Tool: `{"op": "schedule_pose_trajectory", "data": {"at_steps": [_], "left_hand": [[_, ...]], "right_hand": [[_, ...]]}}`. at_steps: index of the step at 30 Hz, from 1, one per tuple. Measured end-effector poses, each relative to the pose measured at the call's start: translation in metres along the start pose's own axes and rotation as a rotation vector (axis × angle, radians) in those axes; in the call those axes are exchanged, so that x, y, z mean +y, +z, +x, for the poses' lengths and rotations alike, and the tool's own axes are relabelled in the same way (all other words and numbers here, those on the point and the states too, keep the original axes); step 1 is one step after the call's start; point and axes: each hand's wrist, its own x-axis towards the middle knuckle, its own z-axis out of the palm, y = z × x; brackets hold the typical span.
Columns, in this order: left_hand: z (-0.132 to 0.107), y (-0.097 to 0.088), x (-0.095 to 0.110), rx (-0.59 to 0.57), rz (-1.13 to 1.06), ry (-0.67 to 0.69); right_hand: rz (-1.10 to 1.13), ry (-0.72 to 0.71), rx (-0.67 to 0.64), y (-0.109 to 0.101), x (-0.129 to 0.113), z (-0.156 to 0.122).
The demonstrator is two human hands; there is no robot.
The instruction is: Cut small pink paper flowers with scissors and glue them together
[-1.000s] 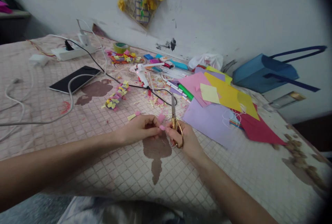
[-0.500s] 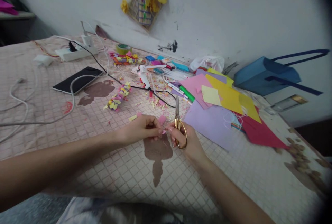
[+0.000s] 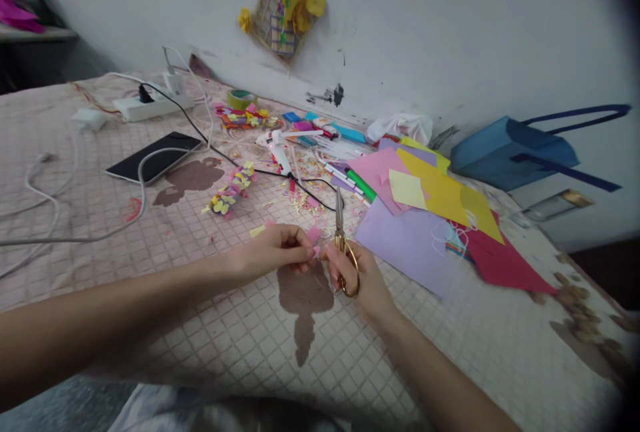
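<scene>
Facing glue gun and cord, left hand pinches pink scrap — right hand grips scissors.

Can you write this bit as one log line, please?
left hand: pinching pink piece | right hand: holding gold-handled scissors | nearby: white glue gun, purple sheet

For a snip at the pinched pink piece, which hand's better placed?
Probably the right hand: it holds the gold-handled scissors close by, though their blades point away; the left hand pinches the pink piece.
</scene>
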Motion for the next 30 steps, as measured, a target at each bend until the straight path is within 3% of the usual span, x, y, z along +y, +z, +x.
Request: {"op": "schedule_pose_trajectory", "data": {"at_steps": [4,10,30], "left_hand": [[0.001,-0.002,0.004,0.094,-0.122,0.082],[0.002,-0.005,0.007,0.171,-0.192,0.153],[0.002,-0.007,0.009,0.142,-0.231,0.164]], "right_hand": [[0.013,0.030,-0.066,0.000,0.000,-0.007],[-0.197,0.034,-0.133,-0.001,0.000,-0.013],[-0.222,0.084,-0.166,-0.011,0.003,-0.012]]}}
